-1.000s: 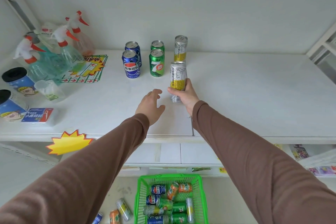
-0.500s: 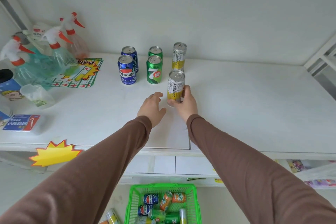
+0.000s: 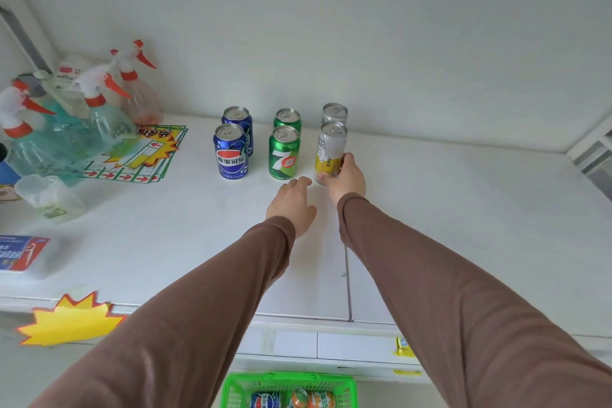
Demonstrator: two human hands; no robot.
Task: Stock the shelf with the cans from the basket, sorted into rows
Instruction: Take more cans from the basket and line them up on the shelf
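Right now both of your brown-sleeved arms reach forward over the white shelf (image 3: pixel 463 225), running from the bottom corners toward the middle of the view. Your right hand (image 3: pixel 347 180) wraps the lower part of a tall silver-and-yellow can (image 3: pixel 329 152), thumb on its left side and fingers curled round the right; the can stands upright on the shelf, directly in front of a second silver can (image 3: pixel 335 113) at its 12 o'clock. Your left hand (image 3: pixel 291 205) hovers just beside it at 8 o'clock, fingers relaxed and loosely spread, holding nothing, its fingertips close to the base of the front green can (image 3: pixel 284 152).

Three rows run front to back. From the gripped can, the green pair sits at 9 o'clock, with the rear green can (image 3: pixel 287 117) close behind the front one. Farther out at 9 o'clock stand the front blue can (image 3: pixel 230 152) and the rear blue can (image 3: pixel 237 117).

Well off toward 9 o'clock, a cluster of spray bottles (image 3: pixel 96 103) with white-and-red triggers stands over a printed price sheet (image 3: pixel 139 156). A clear plastic cup (image 3: pixel 49 197) and a blue-and-white packet (image 3: pixel 20 253) lie nearer the shelf's front edge, where a yellow starburst tag (image 3: pixel 69 320) hangs.

At 6 o'clock, below the shelf, the green basket (image 3: pixel 288 384) shows its rim, with more cans (image 3: pixel 298 399) lying inside.
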